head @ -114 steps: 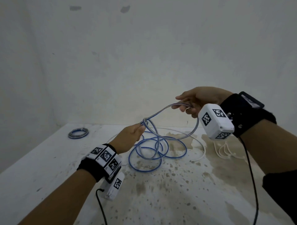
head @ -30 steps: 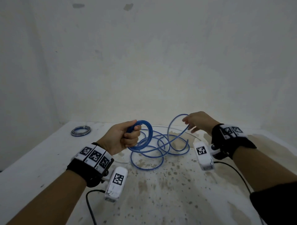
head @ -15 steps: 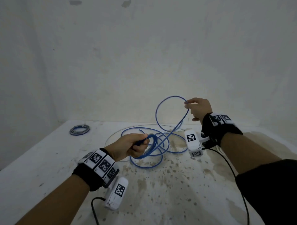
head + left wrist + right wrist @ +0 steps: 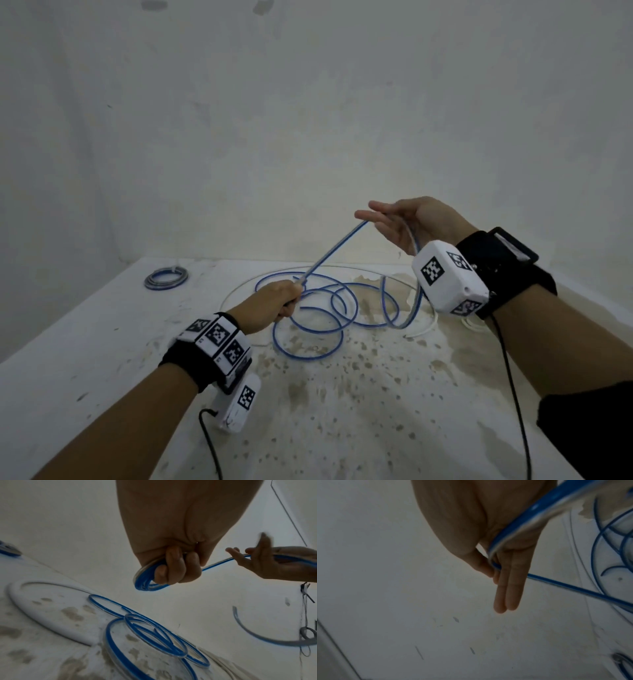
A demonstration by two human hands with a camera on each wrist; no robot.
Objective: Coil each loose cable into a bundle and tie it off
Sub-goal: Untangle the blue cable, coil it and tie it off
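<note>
Now winding the blue cable into a bundle above the bench. Clenching a small started coil in the left hand, fingers curled tight round several turns, low and near the middle of the bench. Pinching the same cable lightly between thumb and forefinger of the right hand, other fingers held straight, higher and to the right, and stretching a taut run between the two hands. Leaving most of the length in overlapping loose loops on the stained surface, between and beyond the hands.

Probably risking a snag first: dragging more slack up from crossed loops and likely tightening one into a knot or kink. Possibly lifting the white cable too, lying just beside and seemingly partly under the loops on the right, and so tangling two cables into one bundle. Risking, as well, a slip through so light a pinch, dropping the next turn. Judging the springy cable likely to burst the coil open on any loosening of the left fist before tying. Not endangering the finished bundle, lying well apart at the far left.
</note>
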